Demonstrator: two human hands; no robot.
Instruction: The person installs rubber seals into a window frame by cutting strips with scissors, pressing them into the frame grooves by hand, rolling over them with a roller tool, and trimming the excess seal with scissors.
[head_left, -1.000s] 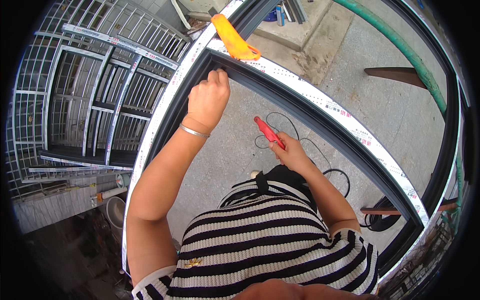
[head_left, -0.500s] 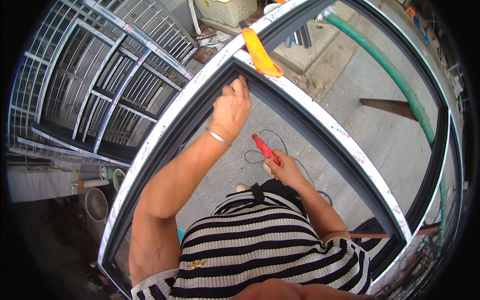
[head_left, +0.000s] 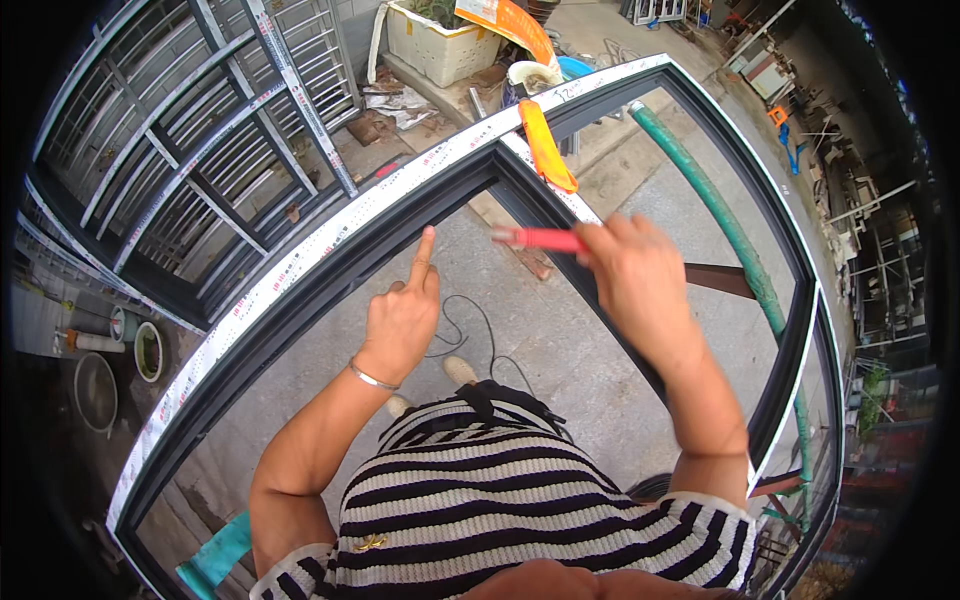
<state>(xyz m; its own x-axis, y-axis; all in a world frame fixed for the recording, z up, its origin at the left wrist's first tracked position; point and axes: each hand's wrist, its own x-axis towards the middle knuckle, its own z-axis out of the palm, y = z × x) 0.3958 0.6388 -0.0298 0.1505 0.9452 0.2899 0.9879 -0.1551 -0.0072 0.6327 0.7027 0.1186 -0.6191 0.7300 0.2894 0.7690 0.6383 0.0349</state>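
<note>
A large dark-grey window frame (head_left: 300, 264), its outer face covered in white printed film, surrounds both my arms. My left hand (head_left: 405, 320) holds nothing; its index finger is stretched out toward the frame's inner far-left edge, the others curled. I cannot tell if the fingertip touches. In my right hand (head_left: 640, 285) is a slim red-handled tool (head_left: 540, 239), blurred by motion, its pale end pointing left, near the frame's middle bar (head_left: 520, 187). Across that bar, by the far corner, lies a long flat orange object (head_left: 546, 150).
A green hose (head_left: 715, 205) runs behind the frame's right opening, beside a brown strip (head_left: 720, 280). Metal grilles (head_left: 190, 150) stand at the left. At the back is a white planter box (head_left: 440, 45). A dark cord (head_left: 490, 335) lies on the floor.
My right hand has risen with the red-handled tool from low inside the frame to the middle bar. My left hand has drawn back from the far corner and stretched out its index finger.
</note>
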